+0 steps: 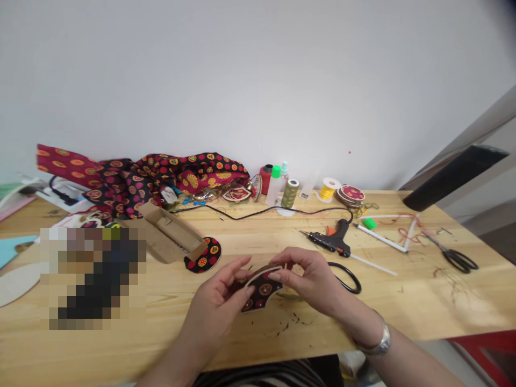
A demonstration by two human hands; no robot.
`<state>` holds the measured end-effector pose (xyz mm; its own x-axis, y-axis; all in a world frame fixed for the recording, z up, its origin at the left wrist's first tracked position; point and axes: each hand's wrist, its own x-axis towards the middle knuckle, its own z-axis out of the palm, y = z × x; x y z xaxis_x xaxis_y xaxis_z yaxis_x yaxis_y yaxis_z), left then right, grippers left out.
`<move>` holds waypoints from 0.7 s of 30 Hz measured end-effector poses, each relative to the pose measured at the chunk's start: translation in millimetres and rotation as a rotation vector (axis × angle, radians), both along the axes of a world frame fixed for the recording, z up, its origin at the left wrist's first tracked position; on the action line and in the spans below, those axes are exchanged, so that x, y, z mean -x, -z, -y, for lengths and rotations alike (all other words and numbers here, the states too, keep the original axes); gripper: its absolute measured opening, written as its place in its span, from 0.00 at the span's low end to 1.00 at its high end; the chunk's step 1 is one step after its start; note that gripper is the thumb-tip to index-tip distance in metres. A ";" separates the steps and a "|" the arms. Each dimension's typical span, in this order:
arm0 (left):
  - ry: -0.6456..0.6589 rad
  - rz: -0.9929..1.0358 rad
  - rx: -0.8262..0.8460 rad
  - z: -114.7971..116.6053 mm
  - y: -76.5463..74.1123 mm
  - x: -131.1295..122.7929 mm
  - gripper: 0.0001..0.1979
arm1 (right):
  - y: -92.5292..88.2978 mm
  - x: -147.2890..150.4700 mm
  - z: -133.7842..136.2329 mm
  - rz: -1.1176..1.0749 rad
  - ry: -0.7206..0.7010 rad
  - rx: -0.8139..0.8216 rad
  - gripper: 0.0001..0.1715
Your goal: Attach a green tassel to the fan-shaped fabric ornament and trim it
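Both hands meet over the front middle of the wooden table point(403, 301). Between them is a small curved card piece covered in dark fabric with red and yellow dots point(262, 288). My left hand point(217, 303) cups it from below and the left, thumb stretched along its upper edge. My right hand point(310, 279) pinches its top right edge with thumb and fingers. A silver bracelet point(381, 339) sits on my right wrist.
A black glue gun point(334, 240) with its cord lies behind my right hand. Black scissors point(457, 258) lie at the right, another scissor handle point(349, 277) by my right hand. Patterned cloth point(161, 174), a cardboard box point(171, 234), a fabric disc point(205, 255), thread spools and bottles point(282, 188) line the back.
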<state>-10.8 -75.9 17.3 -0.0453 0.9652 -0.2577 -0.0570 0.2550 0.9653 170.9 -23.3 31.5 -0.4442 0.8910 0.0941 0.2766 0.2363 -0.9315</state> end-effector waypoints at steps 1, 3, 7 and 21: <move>0.001 -0.013 -0.006 0.2 -0.6 -0.3 0.26 | -0.4 0.8 0.2 -0.010 0.010 0.003 0.08; 0.009 -0.033 -0.021 0.9 -0.4 0.4 0.26 | 0.3 1.4 0.7 -0.030 0.040 0.023 0.07; 0.030 -0.059 -0.103 3.3 7.6 6.9 0.29 | 3.3 -1.5 1.6 -0.103 0.138 0.094 0.09; 0.144 -0.222 -0.091 3.5 1.1 10.3 0.10 | 4.2 -6.1 -0.3 -0.388 0.161 0.340 0.12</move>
<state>-21.1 -79.4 16.2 0.0488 0.9845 -0.1687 0.1887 0.1567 0.9694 177.0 -23.0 27.4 -0.2895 0.9537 -0.0811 -0.0955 -0.1131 -0.9890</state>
